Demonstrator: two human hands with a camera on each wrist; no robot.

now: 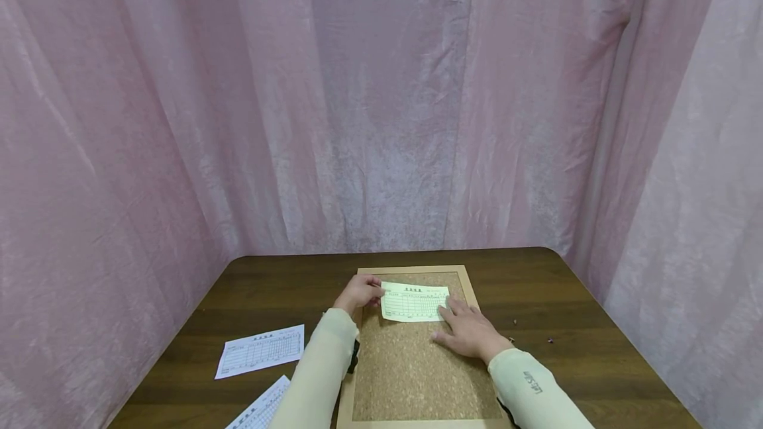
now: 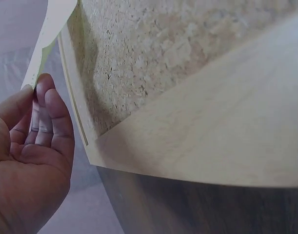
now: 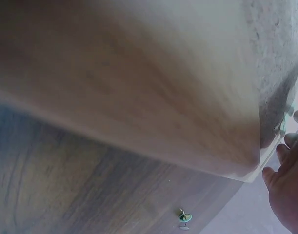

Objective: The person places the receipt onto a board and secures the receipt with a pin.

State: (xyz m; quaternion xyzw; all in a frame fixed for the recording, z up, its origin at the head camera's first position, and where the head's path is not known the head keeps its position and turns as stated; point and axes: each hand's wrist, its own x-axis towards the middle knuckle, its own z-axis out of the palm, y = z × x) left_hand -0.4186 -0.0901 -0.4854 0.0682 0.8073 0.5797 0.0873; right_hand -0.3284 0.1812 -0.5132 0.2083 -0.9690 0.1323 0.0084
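A pale green printed form point(image 1: 414, 303) lies over the upper part of a wood-framed cork board point(image 1: 429, 376). My left hand point(image 1: 361, 291) pinches the form's left edge between thumb and fingers. In the left wrist view that edge of the paper point(image 2: 47, 36) is lifted off the cork and bends upward, with the left hand point(image 2: 39, 141) beside the frame's corner. My right hand point(image 1: 467, 331) is spread out, its fingertips at the form's right edge. Only part of the right hand point(image 3: 290, 180) shows in the right wrist view.
Two white printed forms lie on the brown table point(image 1: 286, 283) left of the board, a whole one point(image 1: 262, 351) and one point(image 1: 262, 409) partly cut off. Several small thumbtacks point(image 1: 551, 341) are scattered right of the board; one thumbtack point(image 3: 184, 217) shows closer up. Pink curtains point(image 1: 381, 118) hang behind.
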